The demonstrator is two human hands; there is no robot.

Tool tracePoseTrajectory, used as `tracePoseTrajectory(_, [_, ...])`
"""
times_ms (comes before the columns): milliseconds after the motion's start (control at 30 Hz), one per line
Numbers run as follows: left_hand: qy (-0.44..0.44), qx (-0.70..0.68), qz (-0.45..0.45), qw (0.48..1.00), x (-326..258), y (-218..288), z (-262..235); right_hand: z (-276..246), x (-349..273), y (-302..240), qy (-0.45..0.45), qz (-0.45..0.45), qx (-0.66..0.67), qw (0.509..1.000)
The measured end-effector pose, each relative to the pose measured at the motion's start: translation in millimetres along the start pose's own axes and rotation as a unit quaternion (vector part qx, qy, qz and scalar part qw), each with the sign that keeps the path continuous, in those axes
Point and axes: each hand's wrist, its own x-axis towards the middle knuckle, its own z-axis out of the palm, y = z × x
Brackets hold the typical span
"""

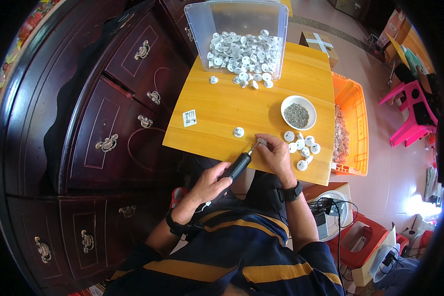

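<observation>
My left hand is wrapped round a black electric screwdriver, its bit pointing up and to the right. Between the fingertips of my right hand is a small white round plastic part, and the bit's tip meets it; the exact contact is too small to make out. A single white part lies on the wooden table just left of the right hand. To the right of that hand, several similar parts form a loose group. A white bowl beyond them holds many small metal screws.
At the table's far end, a clear plastic bin lies tipped, white parts spilling from it. A printed card lies left. An orange crate stands right, a dark drawer cabinet left. Cables and a red container sit lower right.
</observation>
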Motion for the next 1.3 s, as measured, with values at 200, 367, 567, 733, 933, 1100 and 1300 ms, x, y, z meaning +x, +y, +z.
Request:
tracePoseTrajectory(200, [0.003, -0.009, -0.003, 1.000, 2, 0, 2, 4, -3, 4, 0.015, -0.024, 0.028, 0.999])
tracePoseTrajectory(367, [-0.005, -0.074, -0.018, 0.997, 3, -8, -1, 3, -3, 6, 0.011, -0.035, 0.024, 0.999])
tracePoseTrajectory(567, [-0.017, -0.088, -0.015, 0.996, 3, -3, -2, 5, -2, 12, 0.008, -0.035, 0.045, 0.998])
tracePoseTrajectory(733, [-0.012, -0.094, -0.018, 0.995, 3, -3, -1, 5, -2, 13, 0.008, -0.037, 0.048, 0.998])
tracePoseTrajectory(933, [-0.025, -0.079, -0.027, 0.996, 6, -3, -4, 5, -2, 12, 0.009, -0.035, 0.053, 0.998])
tracePoseTrajectory(1100, [-0.023, -0.076, -0.030, 0.996, 7, -2, -4, 4, -2, 9, 0.008, -0.038, 0.039, 0.999])
tracePoseTrajectory(1300, [-0.016, -0.064, -0.037, 0.997, 7, 0, -2, 5, -1, 14, 0.013, -0.032, 0.049, 0.998])
